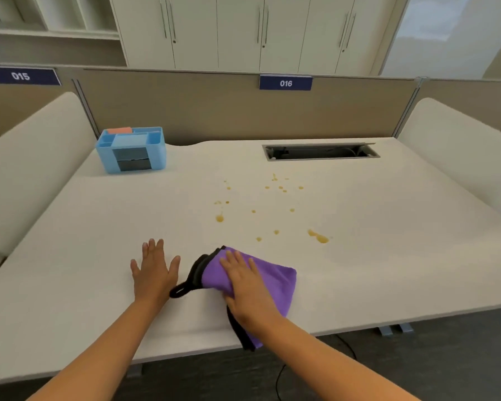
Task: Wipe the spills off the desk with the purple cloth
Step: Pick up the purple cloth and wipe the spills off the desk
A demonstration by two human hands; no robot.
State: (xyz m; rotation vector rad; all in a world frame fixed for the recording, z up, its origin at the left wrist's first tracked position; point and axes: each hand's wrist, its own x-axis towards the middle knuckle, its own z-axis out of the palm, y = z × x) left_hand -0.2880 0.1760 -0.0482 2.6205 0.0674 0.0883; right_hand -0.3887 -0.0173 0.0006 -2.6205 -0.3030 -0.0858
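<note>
A folded purple cloth with a black edge and loop lies near the front edge of the white desk. My right hand rests flat on top of it, palm down, fingers pointing away from me. My left hand lies flat on the bare desk just left of the cloth, fingers spread, holding nothing. Several amber spill drops are scattered beyond the cloth, with a larger blot at the right and another blot at the left.
A blue desk organiser stands at the back left. An open cable slot is set in the desk at the back right. A beige partition closes the far edge, with white side panels at both sides.
</note>
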